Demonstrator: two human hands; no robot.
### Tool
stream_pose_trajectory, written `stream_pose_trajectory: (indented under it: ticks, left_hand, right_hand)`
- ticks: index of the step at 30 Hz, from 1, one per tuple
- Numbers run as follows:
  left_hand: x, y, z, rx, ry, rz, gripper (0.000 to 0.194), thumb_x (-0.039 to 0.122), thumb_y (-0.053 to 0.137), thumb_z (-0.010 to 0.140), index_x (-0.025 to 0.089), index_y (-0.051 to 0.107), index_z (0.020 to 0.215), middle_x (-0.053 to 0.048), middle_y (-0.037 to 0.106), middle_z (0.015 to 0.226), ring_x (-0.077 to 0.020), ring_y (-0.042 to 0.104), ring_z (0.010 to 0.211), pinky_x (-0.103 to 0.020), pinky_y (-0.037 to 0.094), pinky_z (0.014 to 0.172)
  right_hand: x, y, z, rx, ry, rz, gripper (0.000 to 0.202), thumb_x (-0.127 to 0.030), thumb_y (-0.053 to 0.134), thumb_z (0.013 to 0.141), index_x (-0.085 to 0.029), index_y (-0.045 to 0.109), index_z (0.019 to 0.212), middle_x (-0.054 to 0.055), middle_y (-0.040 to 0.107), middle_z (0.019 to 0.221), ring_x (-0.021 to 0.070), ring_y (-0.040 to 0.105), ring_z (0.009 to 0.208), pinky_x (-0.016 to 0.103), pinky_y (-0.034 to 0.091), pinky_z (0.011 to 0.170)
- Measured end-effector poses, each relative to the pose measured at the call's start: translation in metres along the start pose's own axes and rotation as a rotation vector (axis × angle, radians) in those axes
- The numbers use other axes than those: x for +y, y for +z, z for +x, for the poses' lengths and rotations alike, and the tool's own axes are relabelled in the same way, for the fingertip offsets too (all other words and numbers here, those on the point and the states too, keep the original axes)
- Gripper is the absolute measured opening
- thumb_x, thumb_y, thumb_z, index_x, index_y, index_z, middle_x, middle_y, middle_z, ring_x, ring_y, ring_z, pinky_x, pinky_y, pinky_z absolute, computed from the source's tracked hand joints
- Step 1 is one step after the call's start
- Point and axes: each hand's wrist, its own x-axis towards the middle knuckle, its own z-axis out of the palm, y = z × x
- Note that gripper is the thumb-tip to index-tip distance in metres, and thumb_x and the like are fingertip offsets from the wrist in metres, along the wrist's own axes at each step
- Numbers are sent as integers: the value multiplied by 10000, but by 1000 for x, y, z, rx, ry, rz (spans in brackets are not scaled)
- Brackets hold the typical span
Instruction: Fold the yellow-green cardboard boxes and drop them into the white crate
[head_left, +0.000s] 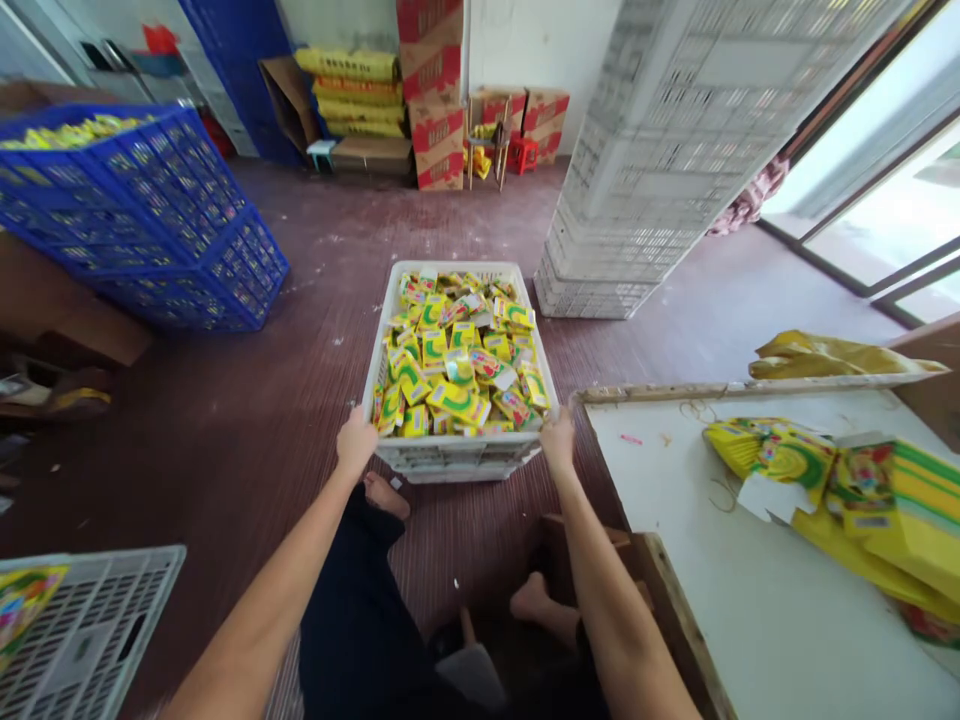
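Observation:
A white plastic crate [457,452] stands in front of me, heaped with small yellow and green boxes [457,365]. My left hand [355,440] is closed round its near left corner. At the near right corner, my right hand [557,440] grips the rim in the same way. Both arms reach forward, almost straight. The fingertips are mostly hidden behind the crate's edge. Whether the crate rests on the floor or is slightly raised, I cannot tell.
Stacked white crates [637,200] rise behind on the right, blue crates [202,220] on the left. A white-topped table [675,520] at right bears yellow packaging [892,500]. A grey crate [97,620] lies lower left. Red cartons [435,100] line the back wall.

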Motion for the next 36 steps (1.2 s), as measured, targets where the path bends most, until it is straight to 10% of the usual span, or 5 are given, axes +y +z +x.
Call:
stream_pose_trajectory:
  ticks: [12, 16, 20, 24, 36]
  left_hand:
    - [-3, 7, 5, 7, -17, -65, 435, 142, 446, 814, 163, 538, 1239, -173, 705, 1037, -331, 673, 988, -401, 508, 812]
    - [1, 7, 1, 131, -6, -115, 598, 152, 401, 855, 72, 301, 1439, -236, 473, 1410, -302, 481, 1294, -393, 455, 981]
    - [40, 9, -4, 334, 305, -146, 557, 215, 340, 921, 70, 283, 1456, -198, 288, 1542, -258, 214, 1449, -415, 244, 1155]
    - [104, 18, 1, 78, 799, 58, 490, 291, 429, 918, 261, 437, 1407, -64, 371, 1529, -280, 253, 1433, -487, 198, 1165]
    - [156, 18, 81, 21, 561, 215, 571, 347, 403, 924, 171, 346, 1465, -190, 304, 1540, -391, 326, 1380, -579, 280, 1088]
  right_hand:
    - [-5, 0, -2, 13, -20, -122, 469, -154, 390, 729, -89, 475, 1185, 206, 584, 1101, 313, 568, 1020, 452, 451, 857]
    - [-11, -6, -31, 34, -90, -176, 597, -169, 447, 744, -98, 364, 1331, 264, 431, 1327, 378, 453, 1217, 552, 369, 971]
    - [-22, 3, -50, -73, -376, -269, 624, -252, 509, 783, -74, 352, 1360, 271, 331, 1433, 372, 300, 1350, 556, 271, 1066]
    - [-37, 25, -43, -240, -488, -387, 664, -333, 559, 795, -71, 370, 1375, 277, 296, 1481, 397, 233, 1396, 564, 264, 1069]
    - [-57, 59, -7, -361, -681, -396, 513, -274, 463, 869, -147, 457, 1366, 179, 455, 1442, 334, 353, 1374, 545, 273, 1109]
